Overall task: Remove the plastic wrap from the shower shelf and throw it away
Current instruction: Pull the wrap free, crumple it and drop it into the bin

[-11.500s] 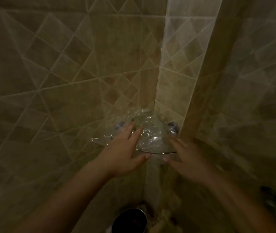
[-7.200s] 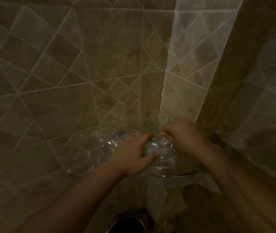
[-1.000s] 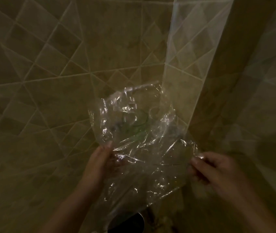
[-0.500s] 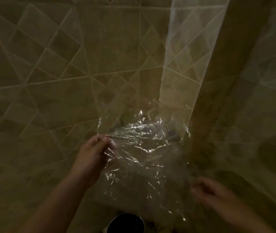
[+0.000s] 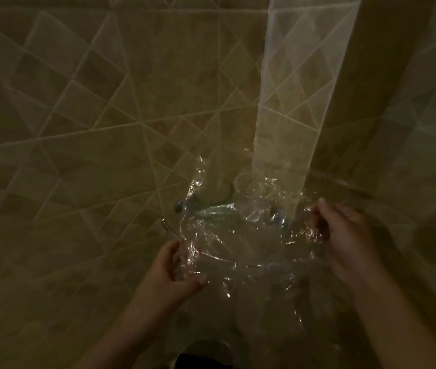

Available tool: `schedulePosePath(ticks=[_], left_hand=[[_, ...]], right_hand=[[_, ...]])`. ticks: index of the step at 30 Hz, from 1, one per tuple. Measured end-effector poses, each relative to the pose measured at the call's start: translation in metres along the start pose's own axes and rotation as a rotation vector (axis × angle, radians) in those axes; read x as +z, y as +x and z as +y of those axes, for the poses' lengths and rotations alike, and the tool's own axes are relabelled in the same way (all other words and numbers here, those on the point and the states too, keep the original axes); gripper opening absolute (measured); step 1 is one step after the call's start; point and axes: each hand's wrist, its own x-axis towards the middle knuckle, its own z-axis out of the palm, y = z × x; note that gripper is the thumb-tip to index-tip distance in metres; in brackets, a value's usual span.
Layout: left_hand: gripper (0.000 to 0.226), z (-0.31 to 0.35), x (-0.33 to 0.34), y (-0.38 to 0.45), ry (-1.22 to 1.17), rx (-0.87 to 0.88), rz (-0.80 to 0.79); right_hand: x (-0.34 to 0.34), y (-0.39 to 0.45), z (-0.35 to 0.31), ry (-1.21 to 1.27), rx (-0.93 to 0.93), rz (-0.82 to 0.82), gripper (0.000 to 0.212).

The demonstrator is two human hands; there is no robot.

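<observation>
I see the plastic wrap (image 5: 240, 243) stretched between both hands in front of the shower shelf (image 5: 227, 258) in the tiled corner. My left hand (image 5: 173, 272) pinches its left edge, my right hand (image 5: 344, 241) grips the right (dim light, details blurred).

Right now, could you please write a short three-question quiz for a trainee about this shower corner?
1. True or false: both hands grip the plastic wrap.
2. Which hand is nearer the lit tile strip: A) left hand, B) right hand?
3. Fill in: the dark round container sits ____ the shelf rim in the picture.

Key: 1 true; 2 B; 3 below.
</observation>
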Motion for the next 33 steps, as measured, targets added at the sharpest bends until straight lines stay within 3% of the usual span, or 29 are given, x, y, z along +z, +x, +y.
schedulePosePath(ticks=[4, 12, 15, 17, 21, 25, 28, 30, 33], left_hand=[[0.073, -0.011, -0.005, -0.013, 0.058, -0.082, -0.070], [0.034, -0.038, -0.040, -0.016, -0.009, -0.254, -0.272], [0.042, -0.039, -0.042, -0.005, 0.048, -0.140, -0.129], [0.042, -0.030, -0.037, 0.004, -0.039, -0.101, -0.029], [0.055, -0.013, -0.024, 0.016, -0.075, -0.077, -0.088], [0.008, -0.012, -0.015, 0.017, 0.026, 0.023, -0.031], [0.018, -0.012, -0.021, 0.021, -0.049, 0.044, 0.062], [0.020, -0.011, -0.025, 0.021, -0.082, 0.051, 0.070], [0.025, -0.012, -0.026, 0.022, -0.092, 0.050, 0.045]], right_hand=[[0.002, 0.014, -0.009, 0.094, 0.045, 0.007, 0.021], [0.000, 0.037, -0.015, 0.009, -0.028, 0.032, 0.030], [0.004, 0.038, -0.009, -0.051, -0.011, -0.066, 0.031], [0.006, 0.036, -0.008, -0.053, -0.003, -0.086, 0.030], [0.006, 0.029, -0.004, -0.029, 0.017, -0.092, 0.027], [0.006, 0.020, -0.002, 0.033, 0.009, -0.054, 0.013], [-0.005, -0.002, 0.004, -0.029, 0.041, -0.115, 0.034], [-0.013, -0.019, 0.011, -0.117, 0.088, -0.225, 0.037], [-0.013, -0.033, 0.019, -0.201, 0.123, -0.328, 0.010]])
